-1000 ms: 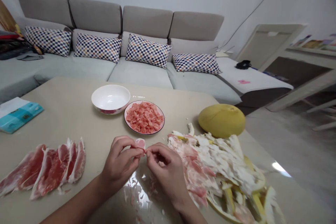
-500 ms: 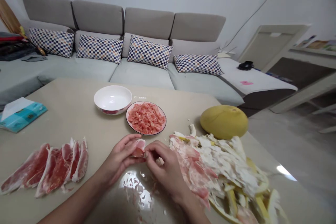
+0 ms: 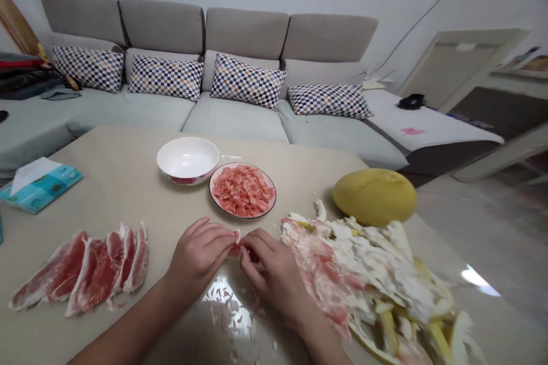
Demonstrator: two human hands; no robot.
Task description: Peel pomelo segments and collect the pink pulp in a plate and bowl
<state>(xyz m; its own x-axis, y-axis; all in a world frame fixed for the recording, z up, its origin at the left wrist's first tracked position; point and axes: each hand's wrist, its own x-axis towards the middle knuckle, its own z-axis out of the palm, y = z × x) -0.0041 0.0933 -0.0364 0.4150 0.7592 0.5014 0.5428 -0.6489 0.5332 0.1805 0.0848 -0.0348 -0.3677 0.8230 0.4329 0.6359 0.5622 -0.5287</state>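
Between my two hands is a small pink pomelo segment [image 3: 234, 250], mostly covered by the fingers. My left hand [image 3: 201, 251] is closed on its left side, back of the hand upward. On the other side my right hand [image 3: 272, 265] pinches the segment with thumb and fingertips. Just beyond them stands a dark-rimmed plate [image 3: 211, 194] heaped with peeled pink pomelo flesh [image 3: 244, 189]. Several unpeeled pomelo segments [image 3: 96, 268] lie in a row to the left. Right of my hands spreads a pile of white pith, membranes and rind [image 3: 363, 262].
A white bowl [image 3: 188, 159] stands left of the plate. Behind the peel pile sits a whole yellow pomelo [image 3: 374, 197]. A blue tissue pack [image 3: 40, 182] lies at the table's left. Small scraps dot the table [image 3: 295, 165] near me; a sofa [image 3: 235, 120] runs behind it.
My left hand has turned over from a half-open hold to fingers curled over the segment, now covering more of it. My right hand keeps its pinch. The view has shifted slightly.
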